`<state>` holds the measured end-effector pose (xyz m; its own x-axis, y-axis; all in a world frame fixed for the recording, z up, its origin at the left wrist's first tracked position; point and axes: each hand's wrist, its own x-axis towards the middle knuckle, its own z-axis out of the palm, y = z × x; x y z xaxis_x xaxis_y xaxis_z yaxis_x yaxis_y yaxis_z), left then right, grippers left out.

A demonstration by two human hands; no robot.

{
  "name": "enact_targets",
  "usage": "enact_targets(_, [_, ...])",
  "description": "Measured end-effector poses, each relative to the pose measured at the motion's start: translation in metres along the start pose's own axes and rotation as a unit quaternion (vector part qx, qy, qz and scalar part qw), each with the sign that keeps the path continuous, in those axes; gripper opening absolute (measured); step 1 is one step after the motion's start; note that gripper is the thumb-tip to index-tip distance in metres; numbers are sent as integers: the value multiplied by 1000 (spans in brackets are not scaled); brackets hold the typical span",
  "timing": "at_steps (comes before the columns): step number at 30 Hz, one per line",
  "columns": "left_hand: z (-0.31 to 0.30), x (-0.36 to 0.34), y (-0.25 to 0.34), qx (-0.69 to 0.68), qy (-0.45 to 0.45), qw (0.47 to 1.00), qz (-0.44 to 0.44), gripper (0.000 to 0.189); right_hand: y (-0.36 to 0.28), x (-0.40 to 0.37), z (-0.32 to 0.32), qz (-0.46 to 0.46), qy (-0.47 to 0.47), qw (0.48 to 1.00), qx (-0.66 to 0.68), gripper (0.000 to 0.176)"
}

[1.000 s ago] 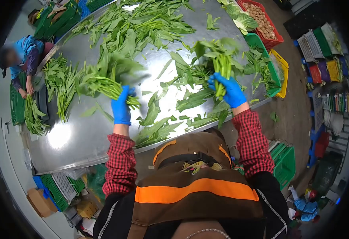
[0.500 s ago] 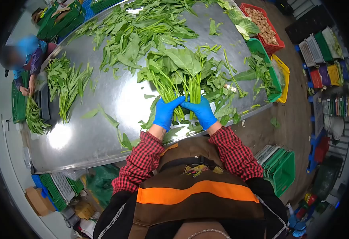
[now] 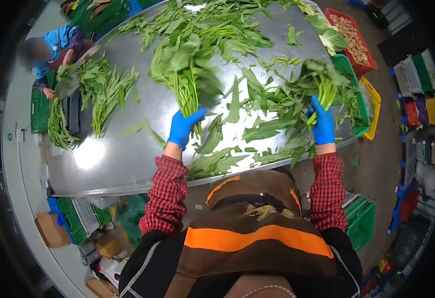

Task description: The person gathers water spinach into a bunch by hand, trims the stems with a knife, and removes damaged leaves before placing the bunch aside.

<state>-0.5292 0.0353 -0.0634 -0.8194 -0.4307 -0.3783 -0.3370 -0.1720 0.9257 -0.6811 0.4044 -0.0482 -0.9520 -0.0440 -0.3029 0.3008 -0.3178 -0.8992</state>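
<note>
My left hand (image 3: 182, 128), in a blue glove, is closed round the stems of a large bunch of leafy greens (image 3: 185, 89). Its leaves point away from me and are blurred. Off to the right, my gloved right hand (image 3: 322, 123) grips a smaller bunch of the same greens (image 3: 324, 82) by its stems, close to the green crate at the table's edge. Loose leaves and stems (image 3: 267, 131) lie on the metal table (image 3: 118, 169) between and below my hands.
A long heap of greens (image 3: 212, 32) covers the far side. At the left, a co-worker (image 3: 61, 54) handles greens beside more bunches (image 3: 110, 94). A green crate (image 3: 359, 107), a yellow crate (image 3: 375, 109) and a red crate of brown produce (image 3: 359, 49) stand along the right edge.
My hands were together on the greens at the table's middle. They have moved apart, the left one leftward with the larger bunch, the right one rightward with the smaller bunch.
</note>
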Motion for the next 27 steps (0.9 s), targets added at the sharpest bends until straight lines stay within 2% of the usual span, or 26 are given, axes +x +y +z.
enact_targets(4, [10, 2, 10, -29, -19, 999, 28, 28, -13, -26, 54, -57, 15, 997, -48, 21])
enact_targets(6, [26, -8, 13, -48, -37, 998, 14, 32, 9, -31, 63, -49, -106, 991, -70, 27])
enact_targets(8, [46, -20, 7, -97, -98, 990, -28, 35, 34, -54, 78, 34, -139, 987, -68, 23])
enact_targets(10, [64, -29, -25, -175, -171, 965, -89, 40, 68, -72, 84, 212, -176, 961, -25, 26])
enact_targets(12, [75, -38, -50, -171, -203, 955, -130, 41, 118, -75, 72, 341, -174, 924, 20, 30])
enact_targets(13, [74, -38, -67, -113, -212, 960, -143, 46, 125, -76, 69, 343, -187, 920, 20, 33])
enact_targets(14, [75, -43, -69, -116, -212, 959, -150, 46, 123, -79, 69, 349, -183, 919, 18, 33])
enact_targets(16, [77, -50, -72, -111, -203, 961, -152, 51, 118, -80, 69, 321, -233, 918, -13, 33])
enact_targets(17, [77, -50, -74, -89, -207, 968, -115, 54, 116, -79, 68, 346, -231, 909, 19, 35])
enact_targets(18, [78, -50, -74, -92, -207, 967, -115, 54, 117, -80, 68, 346, -230, 909, 17, 35])
enact_targets(21, [88, -50, -71, 25, -228, 972, -52, 54, 123, -83, 70, 457, -234, 840, 176, 37])
enact_targets(24, [95, -51, -71, 108, -241, 965, -8, 56, 112, -87, 77, 494, -228, 827, 140, 35])
enact_targets(25, [96, -51, -77, 119, -210, 968, 67, 60, 120, -81, 71, 488, -258, 826, 115, 33])
enact_targets(27, [95, -52, -52, 167, -248, 953, 52, 61, 108, -86, 73, 470, -240, 846, 78, 32])
